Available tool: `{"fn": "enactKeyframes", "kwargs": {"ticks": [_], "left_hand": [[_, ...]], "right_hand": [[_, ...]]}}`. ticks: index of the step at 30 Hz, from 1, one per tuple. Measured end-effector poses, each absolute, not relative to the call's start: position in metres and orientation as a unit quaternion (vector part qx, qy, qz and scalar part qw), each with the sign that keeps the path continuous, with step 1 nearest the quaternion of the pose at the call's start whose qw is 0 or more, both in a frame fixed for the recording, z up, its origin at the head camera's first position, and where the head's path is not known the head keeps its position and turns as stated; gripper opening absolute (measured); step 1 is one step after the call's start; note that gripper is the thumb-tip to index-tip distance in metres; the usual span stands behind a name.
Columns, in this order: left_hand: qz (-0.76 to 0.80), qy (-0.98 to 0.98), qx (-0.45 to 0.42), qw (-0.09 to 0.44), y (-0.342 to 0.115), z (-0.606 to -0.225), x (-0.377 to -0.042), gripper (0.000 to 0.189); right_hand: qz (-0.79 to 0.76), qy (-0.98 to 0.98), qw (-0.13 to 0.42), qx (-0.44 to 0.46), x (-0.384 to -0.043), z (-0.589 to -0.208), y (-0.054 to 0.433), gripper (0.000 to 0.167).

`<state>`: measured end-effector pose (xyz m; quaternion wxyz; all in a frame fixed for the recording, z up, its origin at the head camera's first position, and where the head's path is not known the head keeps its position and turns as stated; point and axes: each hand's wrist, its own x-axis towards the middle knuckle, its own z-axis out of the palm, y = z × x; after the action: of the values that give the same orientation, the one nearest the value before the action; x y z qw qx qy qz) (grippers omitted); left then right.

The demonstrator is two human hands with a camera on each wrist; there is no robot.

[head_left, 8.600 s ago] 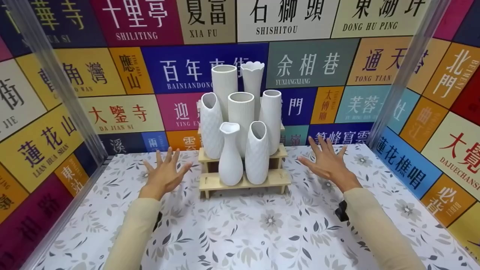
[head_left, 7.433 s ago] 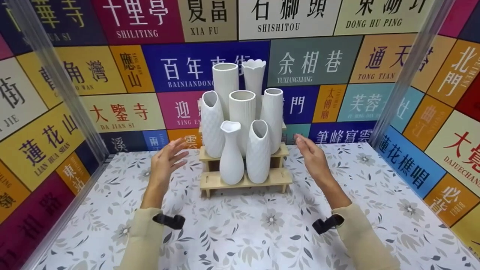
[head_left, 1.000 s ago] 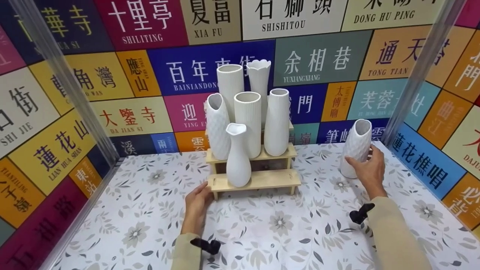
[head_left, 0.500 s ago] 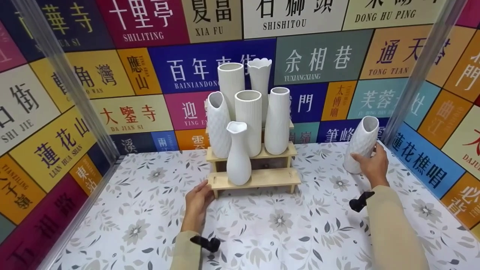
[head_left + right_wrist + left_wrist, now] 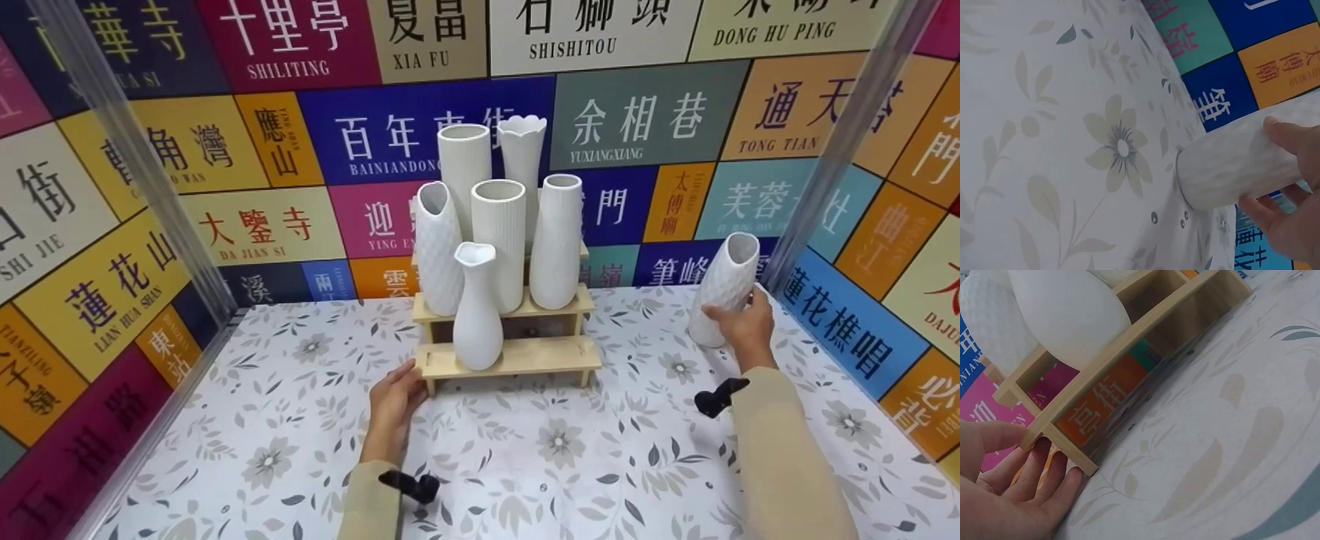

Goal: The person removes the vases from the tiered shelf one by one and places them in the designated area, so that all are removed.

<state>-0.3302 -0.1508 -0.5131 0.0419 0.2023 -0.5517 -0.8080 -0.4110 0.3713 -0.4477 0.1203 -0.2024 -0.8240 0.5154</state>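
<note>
My right hand [image 5: 742, 330] grips a white vase [image 5: 724, 289] with a slanted mouth and a textured surface, thumb on one side and fingers on the other. The vase leans slightly right at the back right of the table; in the right wrist view its base [image 5: 1193, 180] is at the tabletop, contact unclear. With my left hand [image 5: 394, 405] I hold the front left corner of a stepped wooden stand [image 5: 540, 360]; in the left wrist view the thumb lies at the shelf end and the fingers curl by the leg. A narrow-necked white vase [image 5: 478, 322] stands on the lowest step.
Higher on the stand are a slanted-mouth vase [image 5: 439, 255], a ribbed cylinder vase [image 5: 499, 247], a tapered vase [image 5: 561, 247], a tall ribbed vase [image 5: 463, 169] and a scalloped-rim vase [image 5: 523, 157]. Sign-patterned walls [image 5: 645, 120] enclose the flower-print table [image 5: 559, 442].
Both hands were empty at first. The textured vase has left the lowest step's right side and is now at the back right; over the last second it shifted slightly back and tilted. Left hand took the stand's corner.
</note>
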Motion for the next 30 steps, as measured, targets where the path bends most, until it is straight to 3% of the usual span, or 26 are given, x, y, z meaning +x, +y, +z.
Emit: {"fn": "enactKeyframes", "kwargs": {"ticks": [5,13,23,30], "left_hand": [[-0.806,-0.553,0.204,0.052,-0.150,-0.512,-0.328,0.045],[-0.801,-0.559,0.209,0.057,-0.149,-0.514,-0.328,0.045],[-0.803,-0.553,0.217,0.046,-0.149,-0.514,-0.329,0.045],[-0.808,-0.550,0.211,0.038,-0.151,-0.516,-0.329,0.047]], "right_hand": [[0.547,-0.784,0.120,-0.268,-0.403,-0.430,0.361,0.094],[0.641,-0.682,0.192,-0.296,-0.380,-0.395,0.334,0.077],[0.748,-0.602,0.185,-0.210,-0.353,-0.368,0.290,0.062],[0.665,-0.712,0.200,-0.101,-0.338,-0.373,0.243,0.058]]}}
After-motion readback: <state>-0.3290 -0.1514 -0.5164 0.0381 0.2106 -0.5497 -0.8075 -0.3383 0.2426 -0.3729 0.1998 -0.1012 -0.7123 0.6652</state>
